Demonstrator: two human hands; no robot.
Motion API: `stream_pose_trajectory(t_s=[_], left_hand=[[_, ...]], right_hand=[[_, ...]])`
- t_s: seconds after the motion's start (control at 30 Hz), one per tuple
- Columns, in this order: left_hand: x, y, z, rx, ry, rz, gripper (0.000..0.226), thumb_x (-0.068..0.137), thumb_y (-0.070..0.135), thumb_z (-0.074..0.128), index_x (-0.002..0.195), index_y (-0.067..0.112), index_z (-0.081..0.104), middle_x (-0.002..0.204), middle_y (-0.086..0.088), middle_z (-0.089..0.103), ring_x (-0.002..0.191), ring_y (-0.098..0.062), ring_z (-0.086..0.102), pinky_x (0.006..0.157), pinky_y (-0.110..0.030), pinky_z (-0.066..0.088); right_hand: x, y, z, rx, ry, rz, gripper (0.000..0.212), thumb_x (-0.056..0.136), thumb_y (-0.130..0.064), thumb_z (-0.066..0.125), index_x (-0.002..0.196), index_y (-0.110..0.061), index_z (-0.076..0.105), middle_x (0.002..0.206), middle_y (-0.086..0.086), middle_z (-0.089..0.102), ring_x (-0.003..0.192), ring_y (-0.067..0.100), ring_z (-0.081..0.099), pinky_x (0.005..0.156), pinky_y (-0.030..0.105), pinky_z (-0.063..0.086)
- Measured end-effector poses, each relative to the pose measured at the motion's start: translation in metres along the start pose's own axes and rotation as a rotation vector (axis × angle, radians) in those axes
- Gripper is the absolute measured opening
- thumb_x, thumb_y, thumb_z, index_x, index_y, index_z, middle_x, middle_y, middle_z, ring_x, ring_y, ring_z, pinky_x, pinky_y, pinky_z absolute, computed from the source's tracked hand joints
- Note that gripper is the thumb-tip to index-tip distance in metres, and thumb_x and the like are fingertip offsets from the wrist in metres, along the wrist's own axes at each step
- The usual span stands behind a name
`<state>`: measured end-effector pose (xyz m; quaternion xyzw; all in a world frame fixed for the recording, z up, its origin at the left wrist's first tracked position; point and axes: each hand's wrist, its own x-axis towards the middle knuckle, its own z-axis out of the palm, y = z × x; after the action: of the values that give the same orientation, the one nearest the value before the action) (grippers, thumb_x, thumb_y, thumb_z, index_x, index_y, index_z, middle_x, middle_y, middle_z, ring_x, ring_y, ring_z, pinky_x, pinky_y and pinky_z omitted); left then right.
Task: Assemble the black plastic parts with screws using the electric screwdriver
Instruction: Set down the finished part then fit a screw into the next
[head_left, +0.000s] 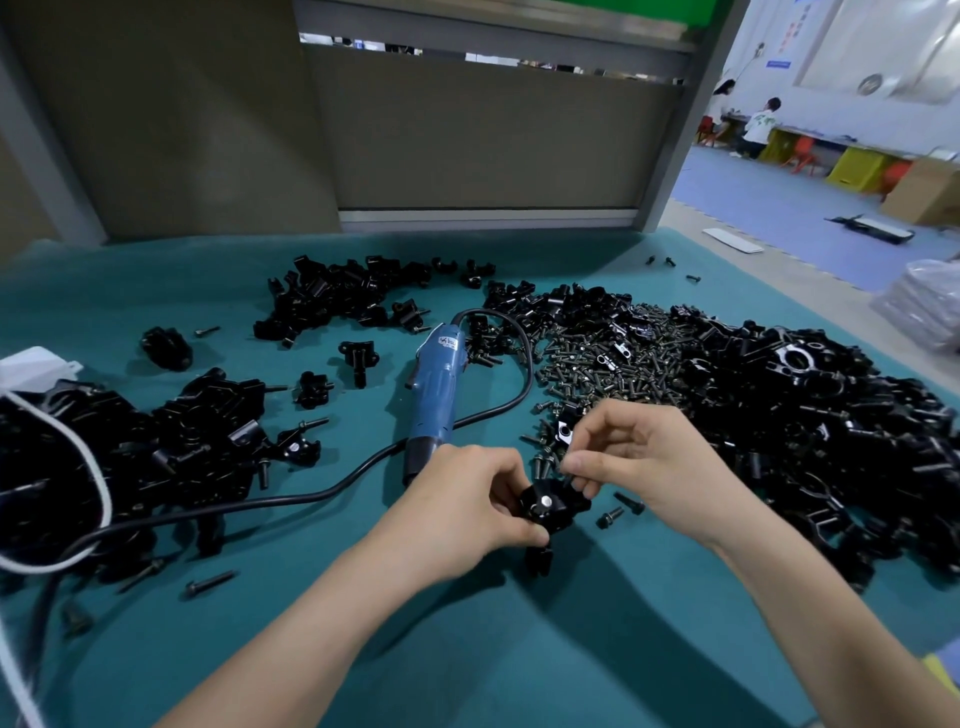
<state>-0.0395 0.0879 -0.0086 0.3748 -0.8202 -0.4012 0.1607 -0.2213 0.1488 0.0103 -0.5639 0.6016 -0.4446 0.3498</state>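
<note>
My left hand (467, 506) grips a black plastic part (550, 512) just above the teal table, thumb and fingers curled round its left side; a round silver screw head shows on its top. My right hand (644, 457) pinches a small dark screw at the part's upper right edge. The blue electric screwdriver (436, 395) lies on the table just beyond my left hand, tip toward me, its black cable (291, 499) looping left. A heap of loose screws (608, 364) lies beyond my right hand.
Large piles of black parts lie at the right (810, 415), at the left (130, 447) and at the back (337, 296). Single screws (210, 582) and parts are scattered between. A white cord (78, 447) crosses the left pile. Grey partition panels (483, 130) stand behind the table.
</note>
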Motion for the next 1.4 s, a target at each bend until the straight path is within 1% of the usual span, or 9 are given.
stream_pose_trajectory(t_s=[0.2,0.33,0.43,0.57,0.77,0.97,1.07,1.27,1.4], left_hand=[[0.001,0.001,0.001,0.008,0.003,0.007,0.027,0.066,0.024,0.088,0.068,0.025,0.06,0.075,0.001,0.071,0.071,-0.012,0.066,0.073,-0.031,0.054],[0.0,0.001,0.001,0.012,0.004,0.013,0.028,0.066,0.025,0.087,0.068,0.025,0.06,0.075,0.003,0.071,0.071,-0.011,0.067,0.072,-0.03,0.054],[0.001,0.0,0.001,0.018,0.01,0.015,0.029,0.066,0.025,0.088,0.066,0.026,0.058,0.073,0.004,0.07,0.07,-0.01,0.066,0.072,-0.029,0.053],[0.001,-0.001,0.002,0.018,0.014,0.025,0.029,0.065,0.025,0.088,0.067,0.025,0.059,0.071,0.005,0.07,0.068,-0.009,0.064,0.071,-0.029,0.053],[0.0,-0.001,0.003,-0.013,0.056,0.133,0.024,0.067,0.03,0.085,0.073,0.026,0.063,0.072,0.008,0.07,0.07,-0.004,0.062,0.072,-0.025,0.05],[-0.002,0.007,0.0,-0.202,0.13,0.326,0.025,0.077,0.042,0.074,0.096,0.037,0.06,0.1,0.014,0.064,0.097,-0.004,0.061,0.091,-0.029,0.049],[-0.01,0.017,0.01,-0.397,0.198,0.378,0.034,0.076,0.046,0.068,0.109,0.041,0.059,0.105,0.009,0.065,0.088,-0.008,0.063,0.079,-0.034,0.051],[-0.033,0.011,0.006,-0.579,0.493,0.369,0.022,0.073,0.043,0.071,0.094,0.039,0.067,0.084,0.005,0.066,0.062,-0.004,0.058,0.056,-0.01,0.042],[-0.042,-0.014,-0.008,-0.792,0.464,0.245,0.012,0.074,0.023,0.071,0.08,0.032,0.067,0.053,0.0,0.058,0.032,-0.007,0.042,0.032,-0.013,0.033]], right_hand=[[0.0,-0.002,0.002,-0.161,-0.023,-0.047,0.018,0.076,0.001,0.076,0.071,-0.012,0.064,0.061,-0.001,0.066,0.054,0.009,0.06,0.059,0.019,0.05],[0.001,0.001,0.003,-0.136,-0.032,0.056,0.015,0.074,-0.005,0.079,0.07,-0.011,0.066,0.083,0.011,0.07,0.07,0.015,0.06,0.07,0.028,0.052],[-0.002,0.004,0.003,0.049,-0.127,0.264,0.009,0.082,-0.016,0.072,0.083,-0.009,0.067,0.084,0.007,0.067,0.074,0.015,0.059,0.064,0.024,0.052],[-0.009,0.007,0.005,0.334,-0.276,0.521,0.035,0.081,-0.034,0.067,0.101,-0.006,0.064,0.088,0.01,0.069,0.071,0.028,0.064,0.054,0.03,0.053],[-0.014,0.012,0.011,0.585,-0.101,0.484,0.026,0.075,-0.025,0.069,0.084,0.0,0.07,0.075,0.015,0.064,0.056,0.022,0.058,0.051,0.024,0.053],[-0.018,-0.005,0.013,0.813,-0.013,0.449,0.028,0.065,-0.029,0.071,0.08,-0.007,0.075,0.073,0.01,0.066,0.051,0.016,0.059,0.046,0.019,0.051],[-0.017,-0.018,0.022,0.911,-0.027,0.345,0.023,0.068,-0.028,0.068,0.08,-0.011,0.078,0.08,0.009,0.069,0.057,0.012,0.061,0.05,0.018,0.052],[-0.012,-0.027,0.052,0.948,-0.206,0.258,0.016,0.075,-0.027,0.074,0.08,-0.012,0.075,0.075,0.007,0.067,0.055,0.012,0.061,0.054,0.021,0.053],[0.006,-0.028,0.079,0.7,-0.246,0.266,0.046,0.072,-0.05,0.067,0.086,-0.006,0.065,0.07,0.013,0.06,0.055,0.017,0.056,0.055,0.024,0.052]])
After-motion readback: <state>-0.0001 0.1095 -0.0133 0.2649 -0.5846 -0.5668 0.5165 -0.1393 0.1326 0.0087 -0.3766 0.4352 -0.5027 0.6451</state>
